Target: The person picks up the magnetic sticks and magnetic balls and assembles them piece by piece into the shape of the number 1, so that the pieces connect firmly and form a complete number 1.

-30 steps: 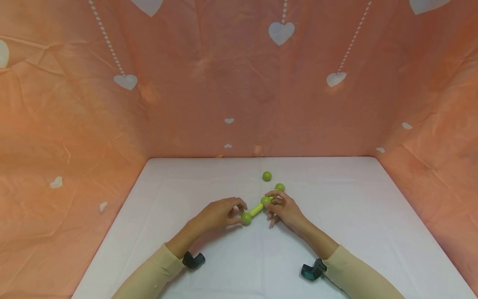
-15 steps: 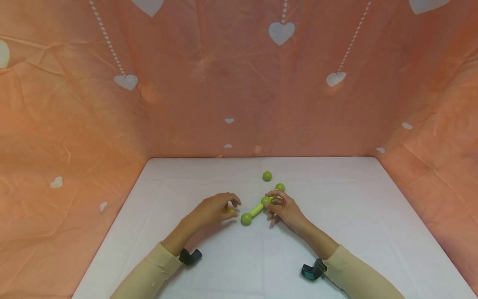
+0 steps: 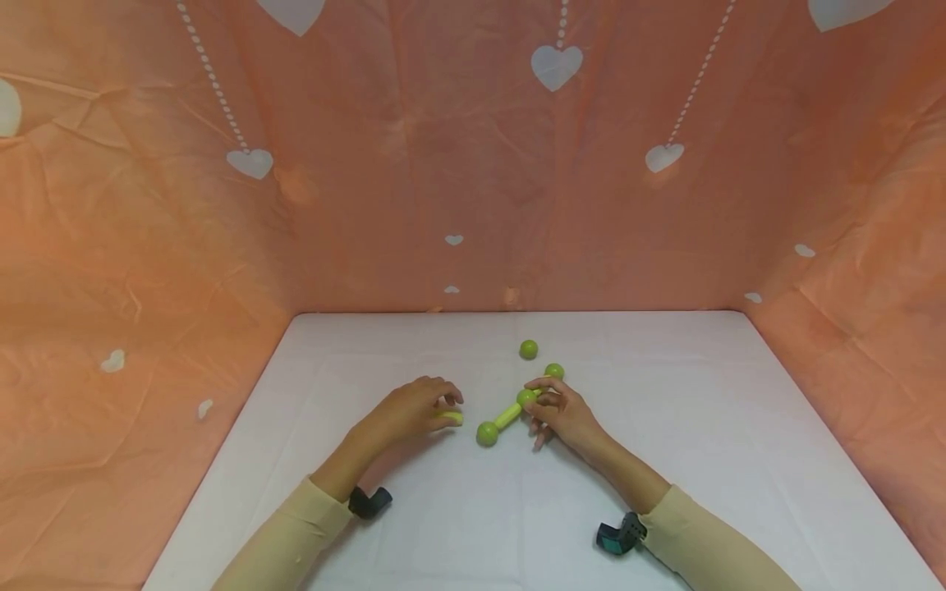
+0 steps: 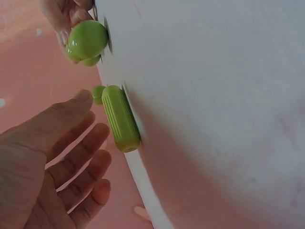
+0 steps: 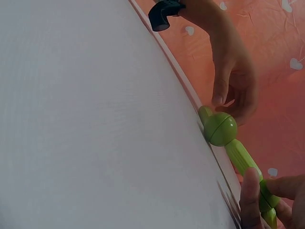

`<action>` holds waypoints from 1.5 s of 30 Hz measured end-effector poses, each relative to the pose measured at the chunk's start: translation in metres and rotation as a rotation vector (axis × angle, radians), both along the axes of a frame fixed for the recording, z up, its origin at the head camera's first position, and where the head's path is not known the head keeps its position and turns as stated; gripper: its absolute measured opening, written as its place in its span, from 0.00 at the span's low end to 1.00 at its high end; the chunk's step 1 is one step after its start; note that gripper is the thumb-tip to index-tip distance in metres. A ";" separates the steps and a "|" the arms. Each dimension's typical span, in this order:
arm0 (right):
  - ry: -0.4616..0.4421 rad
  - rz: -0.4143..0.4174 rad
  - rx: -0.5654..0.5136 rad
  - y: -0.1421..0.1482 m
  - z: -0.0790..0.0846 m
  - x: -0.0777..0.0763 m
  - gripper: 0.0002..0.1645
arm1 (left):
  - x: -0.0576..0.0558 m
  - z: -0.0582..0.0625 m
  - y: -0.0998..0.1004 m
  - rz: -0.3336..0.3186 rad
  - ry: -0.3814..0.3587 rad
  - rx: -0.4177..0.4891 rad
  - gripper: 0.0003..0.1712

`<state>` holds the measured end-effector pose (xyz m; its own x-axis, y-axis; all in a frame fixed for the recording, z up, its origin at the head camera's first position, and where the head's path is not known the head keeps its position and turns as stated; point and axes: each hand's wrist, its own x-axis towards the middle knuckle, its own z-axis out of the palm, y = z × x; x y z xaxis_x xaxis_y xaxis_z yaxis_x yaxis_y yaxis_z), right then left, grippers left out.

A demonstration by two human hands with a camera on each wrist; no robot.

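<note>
My left hand (image 3: 409, 409), relaxed and grasping nothing, could roll the loose rod (image 4: 121, 120) by brushing it, well in from the left edge of the white surface (image 3: 687, 410). Midway between side edges, my right hand (image 3: 569, 417) pinches the joined chain's middle ball (image 3: 525, 397); twisting might part it. Since a second ago, my left hand has left the end ball (image 3: 487, 433)

Orange heart-patterned cloth (image 3: 480, 180) borders 3 sides of the white tabletop (image 3: 502, 509).

PLACE: makeshift recording studio | heart-print orange cloth (image 3: 473, 189) on three sides | white table (image 3: 739, 427) | wrist cameras (image 3: 621, 535)
</note>
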<state>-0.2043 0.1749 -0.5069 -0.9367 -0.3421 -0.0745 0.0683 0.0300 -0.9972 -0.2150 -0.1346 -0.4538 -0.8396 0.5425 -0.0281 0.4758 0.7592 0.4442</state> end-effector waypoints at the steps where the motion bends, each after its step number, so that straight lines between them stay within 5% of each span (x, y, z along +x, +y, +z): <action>1: 0.001 0.001 -0.002 0.000 0.000 0.000 0.28 | 0.000 0.000 0.000 0.002 -0.003 -0.006 0.17; 23: 0.025 -0.015 -0.010 -0.002 -0.001 0.002 0.27 | 0.001 -0.005 -0.002 -0.019 0.008 -0.057 0.11; 35: 0.061 -0.056 0.090 -0.003 0.000 0.004 0.25 | 0.005 -0.006 0.000 -0.006 0.016 -0.080 0.10; 45: 0.060 -0.055 0.109 -0.003 0.001 0.003 0.25 | 0.012 -0.005 0.001 -0.012 -0.020 -0.027 0.10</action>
